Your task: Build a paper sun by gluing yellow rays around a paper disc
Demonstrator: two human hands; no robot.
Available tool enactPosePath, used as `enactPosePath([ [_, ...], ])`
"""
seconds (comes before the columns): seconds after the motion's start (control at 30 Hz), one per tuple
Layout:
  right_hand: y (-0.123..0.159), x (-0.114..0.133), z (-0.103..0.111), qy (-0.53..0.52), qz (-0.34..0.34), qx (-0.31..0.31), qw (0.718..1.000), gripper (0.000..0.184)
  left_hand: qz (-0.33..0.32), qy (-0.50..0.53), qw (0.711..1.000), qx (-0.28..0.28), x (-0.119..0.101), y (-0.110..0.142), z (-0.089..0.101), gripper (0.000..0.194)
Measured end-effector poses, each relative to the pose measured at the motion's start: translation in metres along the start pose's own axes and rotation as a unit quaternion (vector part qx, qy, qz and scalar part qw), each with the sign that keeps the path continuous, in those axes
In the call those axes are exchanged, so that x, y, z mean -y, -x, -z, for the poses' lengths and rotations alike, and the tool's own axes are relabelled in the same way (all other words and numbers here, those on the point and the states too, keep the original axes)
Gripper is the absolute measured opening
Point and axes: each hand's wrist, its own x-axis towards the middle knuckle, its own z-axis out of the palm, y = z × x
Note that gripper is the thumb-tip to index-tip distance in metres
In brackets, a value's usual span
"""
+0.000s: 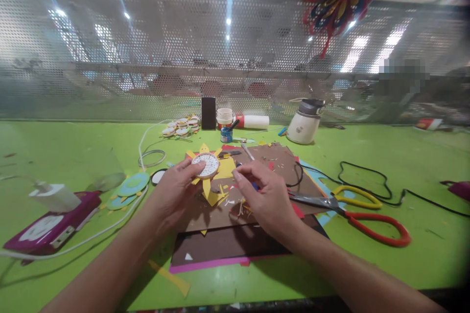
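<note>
My left hand (181, 178) is closed round the rim of a round white disc (207, 165) with yellow paper petals, its thumb lying on the speckled face. To the right of it, my right hand (260, 188) has thumb and forefinger pinched together over the brown sheet; whatever sits between the fingertips is too small to make out. Scraps of yellow paper (211, 199) lie below the flower. A yellow paper piece (226, 168) shows between the two hands. Something blue is partly hidden behind my right fingers.
Large scissors (345, 205) with yellow and red handles lie right of my hand. Brown card sheets (194, 217) cover the middle. A purple power strip (55, 220) with a white cable stands left. Behind are finished paper flowers (181, 127), a phone (208, 113), jars and a white jug (304, 124).
</note>
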Motion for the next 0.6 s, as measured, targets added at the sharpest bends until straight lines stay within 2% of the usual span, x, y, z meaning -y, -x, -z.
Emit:
enactPosePath([
  [0.1,0.0046,0.0012,-0.0061,-0.025,-0.042,0.046,0.998,0.020,0.015,-0.012,1.000,0.004,0.0007,0.0044,-0.0033,0.022],
  [0.2,0.0052,0.0020,-0.0096,-0.100,-0.098,0.088,0.986,0.020,0.021,-0.010,1.000,0.011,0.0010,0.0077,-0.0060,0.017],
  [0.3,0.0039,0.0035,-0.0096,-0.173,-0.140,0.099,0.970,0.015,0.021,-0.006,0.999,0.027,0.0013,0.0094,-0.0064,0.016],
  [0.6,0.0033,0.0056,-0.0104,-0.300,-0.248,0.116,0.914,0.019,0.028,0.008,0.999,0.042,-0.0018,0.0092,-0.0051,0.014],
])
